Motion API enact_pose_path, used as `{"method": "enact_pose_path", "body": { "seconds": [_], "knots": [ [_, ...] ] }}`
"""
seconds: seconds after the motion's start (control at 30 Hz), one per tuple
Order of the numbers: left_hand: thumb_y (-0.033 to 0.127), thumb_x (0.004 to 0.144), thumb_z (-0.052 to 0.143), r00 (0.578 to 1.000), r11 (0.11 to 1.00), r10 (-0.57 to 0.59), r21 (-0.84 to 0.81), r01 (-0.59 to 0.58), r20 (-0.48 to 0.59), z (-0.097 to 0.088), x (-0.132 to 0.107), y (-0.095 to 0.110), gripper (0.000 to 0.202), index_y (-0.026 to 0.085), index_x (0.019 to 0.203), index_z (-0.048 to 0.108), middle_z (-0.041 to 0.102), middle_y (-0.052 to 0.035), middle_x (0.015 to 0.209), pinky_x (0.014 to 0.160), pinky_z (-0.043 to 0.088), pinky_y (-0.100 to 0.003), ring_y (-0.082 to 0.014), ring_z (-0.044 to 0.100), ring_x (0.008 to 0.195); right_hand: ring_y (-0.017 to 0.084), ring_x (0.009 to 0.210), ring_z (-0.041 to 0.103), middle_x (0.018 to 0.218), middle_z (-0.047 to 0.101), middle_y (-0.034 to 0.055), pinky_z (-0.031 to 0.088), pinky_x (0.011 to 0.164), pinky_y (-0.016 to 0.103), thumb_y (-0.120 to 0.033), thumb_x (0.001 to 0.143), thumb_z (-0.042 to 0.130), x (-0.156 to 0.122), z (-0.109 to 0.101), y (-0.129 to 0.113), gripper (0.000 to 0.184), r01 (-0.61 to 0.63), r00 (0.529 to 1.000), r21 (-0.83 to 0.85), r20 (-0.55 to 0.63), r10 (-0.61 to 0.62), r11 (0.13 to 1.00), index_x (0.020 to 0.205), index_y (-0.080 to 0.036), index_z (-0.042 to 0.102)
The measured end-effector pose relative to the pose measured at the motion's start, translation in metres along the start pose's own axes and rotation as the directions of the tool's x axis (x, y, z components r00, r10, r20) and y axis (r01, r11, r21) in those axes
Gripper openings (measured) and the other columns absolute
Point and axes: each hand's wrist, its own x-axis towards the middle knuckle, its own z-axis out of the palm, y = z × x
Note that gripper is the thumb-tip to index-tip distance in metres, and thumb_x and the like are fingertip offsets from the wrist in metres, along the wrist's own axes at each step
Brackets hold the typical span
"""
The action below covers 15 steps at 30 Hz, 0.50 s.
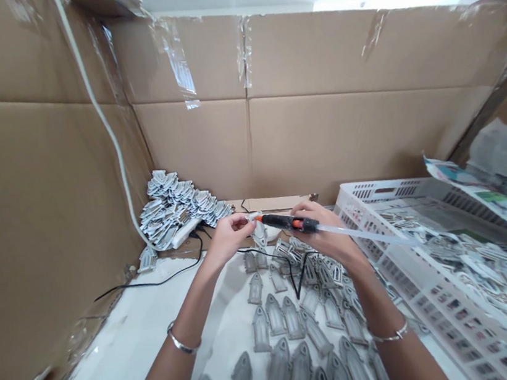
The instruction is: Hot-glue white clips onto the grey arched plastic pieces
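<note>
On my feed, my right hand [322, 231] closes around a black hot glue gun [288, 223], its orange nozzle just beside a small white piece [253, 217]. My left hand [229, 238] pinches that piece tightly between its fingers. Grey arched cutouts [274, 315] lie spread across the white table [118, 370] below, with a white plastic crate [366, 192] to the right.
</note>
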Motion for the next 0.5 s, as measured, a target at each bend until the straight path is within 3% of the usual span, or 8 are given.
{"method": "enact_pose_path", "body": {
  "seconds": [0.5],
  "knots": [
    [0.042,0.072,0.065,1.000,0.998,-0.025,0.050,0.025,-0.003,0.0009,0.0009,-0.0017,0.027,0.015,0.072,0.062,0.060,-0.0004,0.066,0.062,0.042,-0.026,-0.0146,0.054,0.064,0.016,0.081,0.056,0.092,0.064,0.0029,0.033,0.063,0.027,-0.029,0.083,0.056,-0.0007,0.0072,0.0052,0.018,0.006,1.000,-0.051,-0.023,-0.007,0.999,0.067,-0.021,0.060]
  ]
}}
